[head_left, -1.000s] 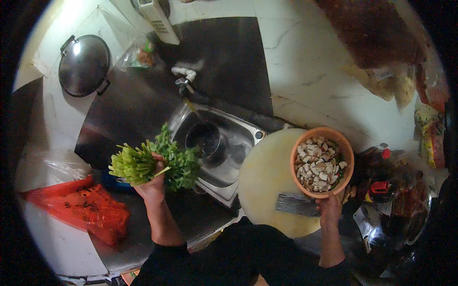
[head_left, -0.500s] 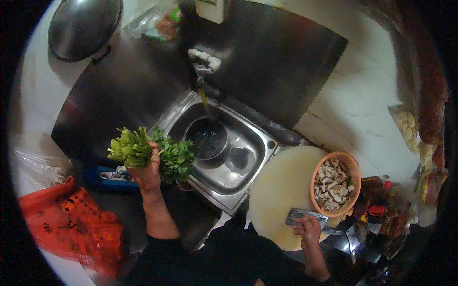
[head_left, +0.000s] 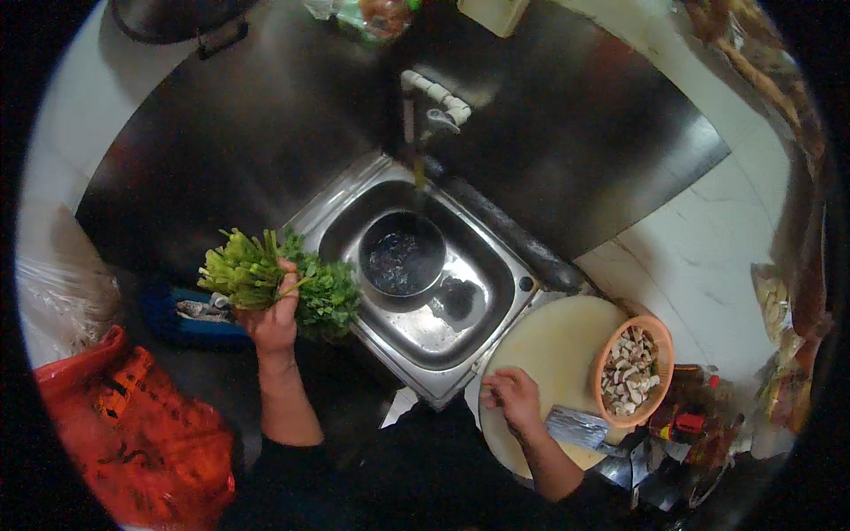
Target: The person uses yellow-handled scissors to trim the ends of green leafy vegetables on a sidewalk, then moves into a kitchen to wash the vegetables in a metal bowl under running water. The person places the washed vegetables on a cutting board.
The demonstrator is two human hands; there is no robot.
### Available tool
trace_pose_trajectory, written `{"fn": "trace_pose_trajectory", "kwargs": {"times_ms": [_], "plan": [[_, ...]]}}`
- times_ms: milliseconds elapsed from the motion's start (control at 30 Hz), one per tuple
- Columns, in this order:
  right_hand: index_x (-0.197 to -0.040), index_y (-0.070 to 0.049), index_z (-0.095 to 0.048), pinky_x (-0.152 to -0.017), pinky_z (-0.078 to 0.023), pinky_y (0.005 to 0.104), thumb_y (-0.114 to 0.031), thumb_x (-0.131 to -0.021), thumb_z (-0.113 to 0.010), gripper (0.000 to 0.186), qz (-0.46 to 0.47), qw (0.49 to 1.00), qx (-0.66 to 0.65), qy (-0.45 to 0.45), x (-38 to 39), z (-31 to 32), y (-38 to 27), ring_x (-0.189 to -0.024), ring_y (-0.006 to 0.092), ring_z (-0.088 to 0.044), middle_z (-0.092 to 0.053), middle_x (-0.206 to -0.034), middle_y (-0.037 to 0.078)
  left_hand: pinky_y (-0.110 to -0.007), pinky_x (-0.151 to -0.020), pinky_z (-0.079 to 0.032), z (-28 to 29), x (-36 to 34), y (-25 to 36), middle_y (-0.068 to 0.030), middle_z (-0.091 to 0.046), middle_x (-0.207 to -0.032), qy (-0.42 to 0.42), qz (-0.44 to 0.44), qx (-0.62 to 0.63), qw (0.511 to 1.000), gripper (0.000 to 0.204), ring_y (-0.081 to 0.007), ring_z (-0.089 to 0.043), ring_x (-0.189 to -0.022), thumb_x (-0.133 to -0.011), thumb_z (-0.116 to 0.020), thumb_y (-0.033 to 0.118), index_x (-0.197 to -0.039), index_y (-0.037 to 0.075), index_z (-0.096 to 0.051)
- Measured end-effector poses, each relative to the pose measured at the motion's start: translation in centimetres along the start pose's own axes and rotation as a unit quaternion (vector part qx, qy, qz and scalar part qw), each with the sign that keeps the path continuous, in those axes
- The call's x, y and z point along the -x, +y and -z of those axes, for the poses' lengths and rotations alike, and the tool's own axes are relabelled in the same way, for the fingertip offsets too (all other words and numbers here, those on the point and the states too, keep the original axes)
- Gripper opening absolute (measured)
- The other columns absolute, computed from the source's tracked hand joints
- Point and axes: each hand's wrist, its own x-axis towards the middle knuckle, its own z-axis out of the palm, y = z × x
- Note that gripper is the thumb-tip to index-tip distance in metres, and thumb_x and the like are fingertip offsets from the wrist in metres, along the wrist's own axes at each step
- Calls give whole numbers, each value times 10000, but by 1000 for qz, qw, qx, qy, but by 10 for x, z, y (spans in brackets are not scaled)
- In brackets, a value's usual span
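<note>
My left hand [head_left: 276, 314] grips a bunch of leafy green herbs [head_left: 323, 296], its cut stems pointing left and its leaves right, beside the left rim of the steel sink [head_left: 443, 350]. A dark round pot [head_left: 403, 257] sits in the basin under the faucet [head_left: 436, 111], with rippling water in it. Over the left part of a round cutting board [head_left: 558, 345], my right hand [head_left: 513, 398] is empty, its fingers loosely bent. Just right of that wrist a cleaver [head_left: 577, 427] lies flat on the board. An orange basket [head_left: 666, 354] of chopped, mushroom-like pieces [head_left: 630, 367] stands at the board's right edge.
A red plastic bag [head_left: 133, 434] fills the lower left, near a blue container [head_left: 208, 327] and a clear plastic bag [head_left: 66, 283]. Bottles [head_left: 691, 420] crowd the right beyond the basket. A large dark lid or pan [head_left: 177, 18] is at the upper left.
My right hand has left the cleaver and moved left across the board. The left hand still holds the herbs. The whole view has shifted, with sink and board appearing further right.
</note>
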Motion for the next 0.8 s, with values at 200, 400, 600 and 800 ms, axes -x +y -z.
{"fn": "trace_pose_trajectory", "kwargs": {"times_ms": [200,400,600,800], "plan": [[-1173,24,-505,-472,-496,282,-68,-860,-585,336,-8,993,69,-99,-117,-78,13,-608,174,-631,-650,-841,133,-338,-862,-479,15,-2,-9,-68,-632,-1035,11,-8,-100,995,289,-170,-588,-945,-764,-659,-77,-1042,-16,-609],[-1181,11,-500,-440,-482,316,-94,-816,-623,399,-32,994,96,-33,-217,-113,38,-550,188,-613,-629,-787,117,-327,-862,-476,26,6,-36,-59,-631,-1024,43,143,21,989,312,-172,-594,-913,-764,-638,-112,-1054,1,-614],[-1107,4,-551,-431,-477,361,-112,-798,-628,339,2,966,249,75,-286,-103,54,-561,218,-621,-612,-746,116,-308,-832,-487,3,9,-64,-67,-615,-991,70,223,118,965,439,-162,-587,-857,-738,-701,-82,-1138,-4,-535],[-1096,18,-545,-429,-474,377,-135,-794,-640,352,-64,972,226,28,-307,-93,59,-578,238,-617,-611,-785,107,-293,-793,-498,-18,3,-63,-75,-618,-967,-37,195,19,980,421,-151,-599,-867,-746,-674,-99,-1128,-13,-521]]}}
